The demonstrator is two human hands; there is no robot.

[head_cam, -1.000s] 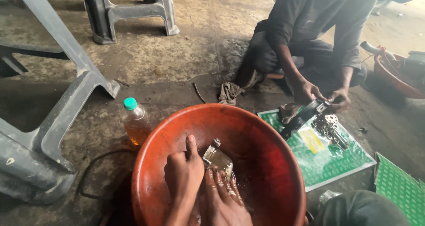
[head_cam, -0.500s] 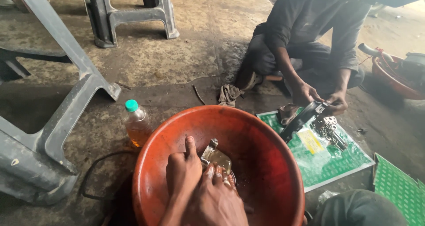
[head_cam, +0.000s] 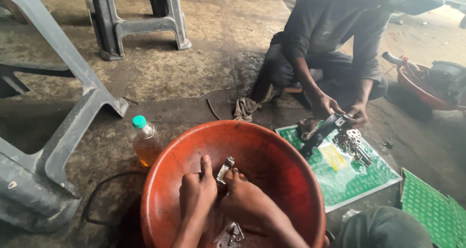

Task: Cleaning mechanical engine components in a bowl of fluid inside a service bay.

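Both my hands are inside a large orange plastic basin (head_cam: 286, 165) on the ground. My left hand (head_cam: 196, 194) grips a small shiny metal part (head_cam: 224, 169) from the left, thumb pointing up. My right hand (head_cam: 247, 202) lies over the same part from the right, covering most of it. Only the part's top end shows between the hands. More small metal pieces (head_cam: 235, 232) lie wet at the basin's bottom near my wrists.
A bottle of amber liquid with a green cap (head_cam: 144, 142) stands left of the basin. Opposite me a crouching person (head_cam: 330, 44) holds a black part (head_cam: 321, 131) over a green mat (head_cam: 354, 175) with metal pieces. Grey plastic stools (head_cam: 53, 112) stand at left; another orange basin (head_cam: 422, 87) at right.
My right hand has slid forward over the metal part, hiding most of it. The view has shifted slightly, and the part sits lower in the basin.
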